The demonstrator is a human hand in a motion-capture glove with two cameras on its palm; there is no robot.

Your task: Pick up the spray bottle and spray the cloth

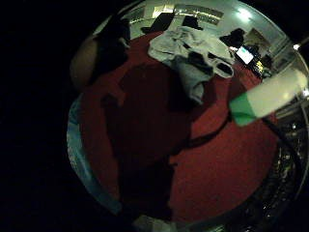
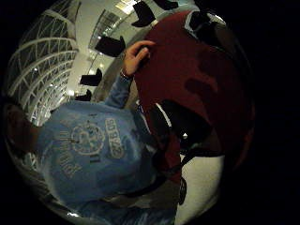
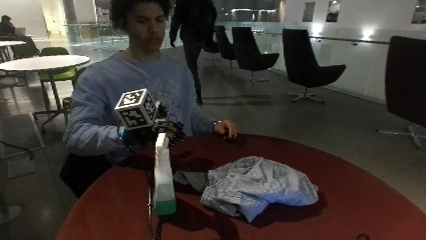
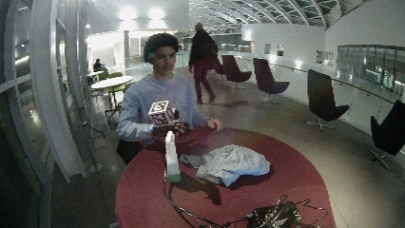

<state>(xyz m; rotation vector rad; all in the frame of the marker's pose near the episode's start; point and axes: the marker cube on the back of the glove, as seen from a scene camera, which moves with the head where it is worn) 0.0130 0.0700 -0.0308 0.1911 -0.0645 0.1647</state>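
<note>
A tall white spray bottle (image 3: 162,175) with a green base stands upright on the round red table (image 3: 346,200). My gloved right hand (image 3: 152,134) is at the bottle's top, on the person's side of it; whether it holds the bottle I cannot tell. In the little finger side palm view the bottle (image 1: 268,96) juts in beside the palm, over the red table top. A crumpled grey-blue cloth (image 3: 256,185) lies in a heap just beside the bottle, near the table's middle; it also shows from the palm (image 1: 190,53). The person's bare left hand (image 3: 226,129) rests on the table's far edge.
A black cable (image 3: 149,220) runs across the table from the bottle's base toward the front edge, where a small device with wires (image 4: 275,216) sits. Black chairs (image 3: 303,62) stand behind the table. The person's torso (image 2: 89,150) is close to the table's edge.
</note>
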